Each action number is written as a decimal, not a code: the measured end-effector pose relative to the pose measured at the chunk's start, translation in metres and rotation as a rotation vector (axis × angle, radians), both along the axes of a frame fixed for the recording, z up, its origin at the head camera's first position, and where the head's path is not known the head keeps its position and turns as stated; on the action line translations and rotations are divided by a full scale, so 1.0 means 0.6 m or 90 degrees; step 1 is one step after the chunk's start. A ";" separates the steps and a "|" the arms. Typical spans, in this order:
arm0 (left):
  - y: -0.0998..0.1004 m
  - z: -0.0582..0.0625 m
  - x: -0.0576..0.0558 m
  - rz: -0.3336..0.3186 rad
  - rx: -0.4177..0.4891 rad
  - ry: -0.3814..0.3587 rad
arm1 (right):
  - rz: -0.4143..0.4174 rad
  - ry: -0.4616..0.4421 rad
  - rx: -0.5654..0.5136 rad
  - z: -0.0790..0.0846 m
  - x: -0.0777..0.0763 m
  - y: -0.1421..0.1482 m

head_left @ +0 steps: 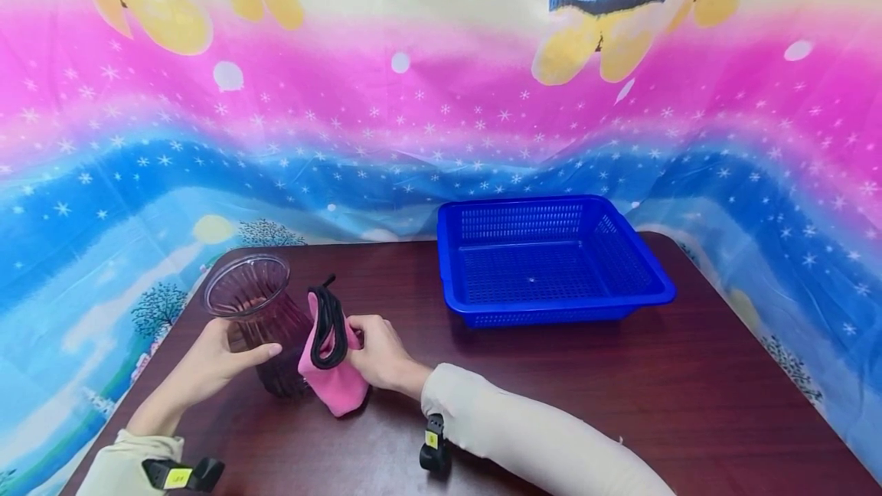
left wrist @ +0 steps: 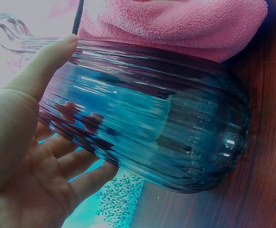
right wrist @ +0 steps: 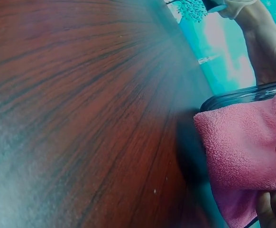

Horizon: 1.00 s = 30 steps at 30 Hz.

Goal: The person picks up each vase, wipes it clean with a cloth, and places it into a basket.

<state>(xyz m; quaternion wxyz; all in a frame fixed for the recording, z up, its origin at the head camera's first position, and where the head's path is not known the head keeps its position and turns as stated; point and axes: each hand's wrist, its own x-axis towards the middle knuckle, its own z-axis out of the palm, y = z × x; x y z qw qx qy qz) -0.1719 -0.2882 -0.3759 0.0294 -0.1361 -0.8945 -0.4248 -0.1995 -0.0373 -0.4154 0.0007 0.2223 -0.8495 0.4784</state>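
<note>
A ribbed, purple-tinted glass vase [head_left: 292, 335] with a flared rim is at the left of the table. My left hand [head_left: 213, 364] holds its side, thumb in front and fingers around the back; the left wrist view shows the vase body [left wrist: 152, 118] from close up. Just to the right, my right hand [head_left: 382, 350] pinches a folded pink fleecy cloth [head_left: 339, 389] with black edging. The cloth is against or very near the vase's right side. In the right wrist view the cloth [right wrist: 242, 147] covers most of the vase, and only some fingertips [right wrist: 266, 209] show.
A blue plastic basket [head_left: 558, 311] with slotted walls stands at the back right of the dark wooden table [head_left: 620, 396]. Behind the table hangs a colourful printed curtain [head_left: 386, 128]. Black straps with yellow labels are on both sleeves.
</note>
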 end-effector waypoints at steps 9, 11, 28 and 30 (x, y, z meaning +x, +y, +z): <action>-0.001 -0.001 -0.002 -0.010 0.011 0.003 | 0.004 0.005 0.020 0.006 -0.001 0.011; -0.001 -0.002 -0.001 -0.010 0.014 0.003 | 0.007 0.007 0.028 0.007 -0.001 0.014; 0.000 0.002 0.001 0.001 -0.007 -0.017 | 0.016 0.034 0.060 0.010 0.000 0.036; 0.000 0.003 0.001 0.001 -0.007 -0.020 | 0.014 0.038 0.067 0.010 0.001 0.040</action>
